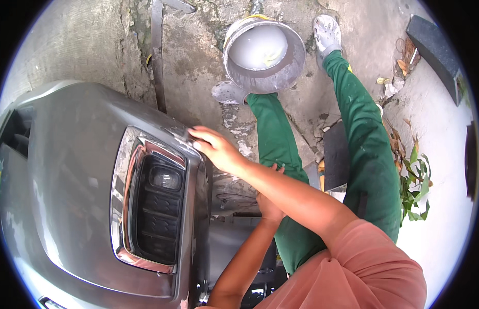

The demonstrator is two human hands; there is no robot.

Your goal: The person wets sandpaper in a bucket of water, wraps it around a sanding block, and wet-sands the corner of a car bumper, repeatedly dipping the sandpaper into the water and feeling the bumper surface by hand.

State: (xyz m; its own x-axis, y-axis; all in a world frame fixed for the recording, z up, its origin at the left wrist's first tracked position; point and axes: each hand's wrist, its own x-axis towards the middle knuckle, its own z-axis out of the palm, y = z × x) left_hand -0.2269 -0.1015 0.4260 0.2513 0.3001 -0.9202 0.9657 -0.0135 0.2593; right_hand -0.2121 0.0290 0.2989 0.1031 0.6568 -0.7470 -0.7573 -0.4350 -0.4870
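Note:
A glossy grey car bumper (pixel 79 154) fills the left side, with a chrome-edged opening around a lamp (pixel 165 177). My right hand (pixel 216 147) reaches across to the bumper's upper right corner. Its fingers are bent together over the edge, against a small dark piece that I cannot make out; pale scuffed paint shows beside them. Below my right forearm, my left hand (pixel 270 205) rests against my green trouser leg (pixel 280 139). Its fingertips stick out apart above the forearm, and I see nothing in it; part of the hand is hidden.
A bucket (pixel 296 59) of cloudy water, with a pale yellowish thing in it, stands between my feet in grey clogs (pixel 327 33). A flat metal bar (pixel 157 62) lies on the cracked concrete. A dark block (pixel 336 157), a leafy plant (pixel 415 185) and a white wall are at right.

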